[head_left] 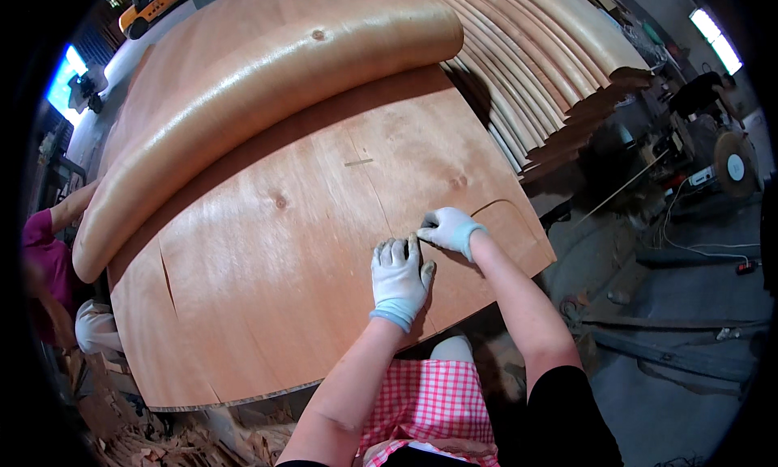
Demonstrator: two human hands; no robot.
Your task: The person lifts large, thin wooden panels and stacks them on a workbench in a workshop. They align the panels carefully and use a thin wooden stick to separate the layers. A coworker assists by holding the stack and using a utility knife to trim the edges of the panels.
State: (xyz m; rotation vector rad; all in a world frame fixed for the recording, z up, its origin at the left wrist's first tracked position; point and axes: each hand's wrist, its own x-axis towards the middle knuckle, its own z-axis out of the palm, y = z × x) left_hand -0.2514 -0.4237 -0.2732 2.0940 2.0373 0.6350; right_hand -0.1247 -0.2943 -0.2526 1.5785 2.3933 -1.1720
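A wide reddish-tan wood veneer sheet (243, 321) lies in front of me, with knots and several thin splits in it. My left hand (399, 279), in a white glove with a pale blue cuff, rests flat on it near the front edge, fingers stretched out. Beside its fingertips, my right hand (450, 230), gloved alike, has thumb and fingers pinched together at the surface. Whatever the pinch holds is too small to make out. Past the hands, a small narrow strip (358, 162) lies across a split. A thin curved line (496, 204) runs right of my right hand.
A large veneer roll (267, 86) spans the sheet's far part. Stacked veneer sheets (519, 54) stand at the back right. A co-worker in a purple top (50, 240) is at the left edge. Wood scraps (186, 451) litter the lower left; a cable (705, 248) trails at right.
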